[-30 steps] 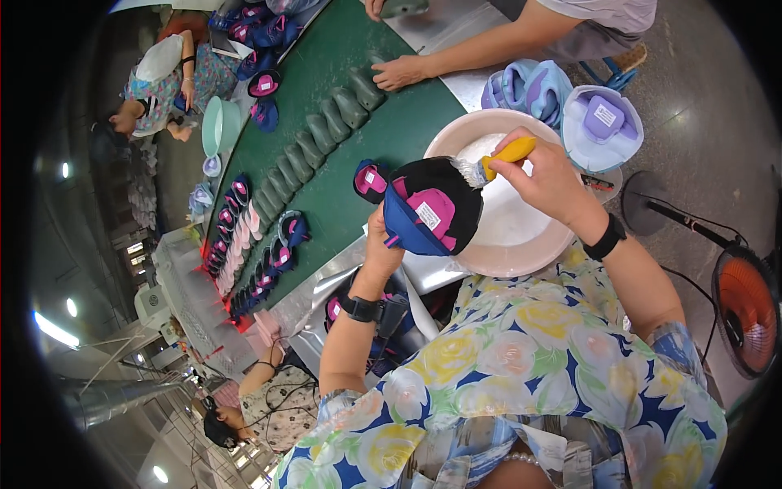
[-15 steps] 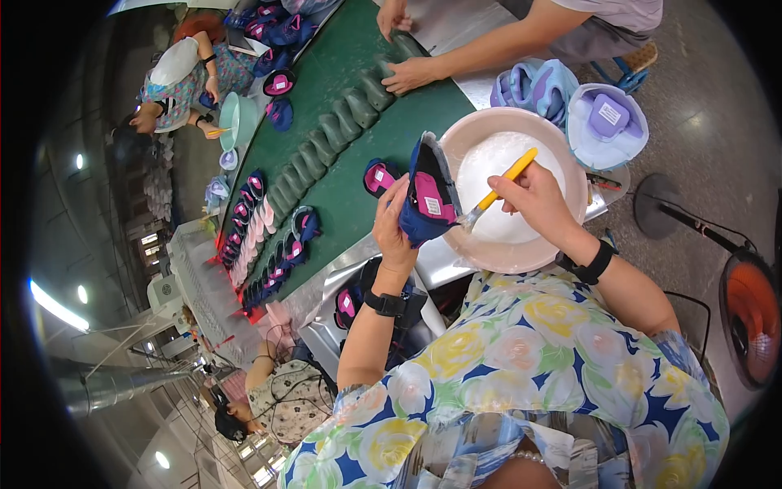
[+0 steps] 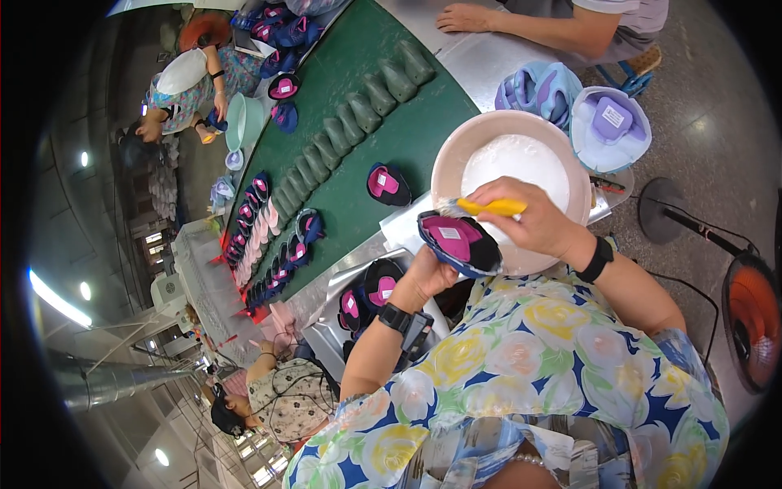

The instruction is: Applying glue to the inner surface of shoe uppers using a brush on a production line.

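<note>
My left hand (image 3: 432,275) grips a navy shoe upper (image 3: 481,251) from its near left side. Its opening faces up, showing a pink and black underside with a white label. In my right hand (image 3: 533,218) is a yellow-handled brush (image 3: 497,207), held almost level above the upper. The pale bristles are over the upper's far left edge; whether they touch it I cannot tell. Just beyond both hands stands a beige basin (image 3: 441,167) containing white liquid (image 3: 517,167). Another navy and pink upper (image 3: 388,184) lies on the green belt, left of the basin.
Dark green shoe lasts (image 3: 350,122) form a long row on the green belt (image 3: 326,90). Several uppers lie in a metal tray (image 3: 330,328) by my left forearm. Lilac and blue uppers (image 3: 533,94) sit right of the belt. A fan (image 3: 751,318) stands at right. Co-workers sit around.
My left hand has brought the upper nearer and tipped it from upright to nearly flat. The brush has swung to its far edge. The co-worker's hands at the far end have left the lasts.
</note>
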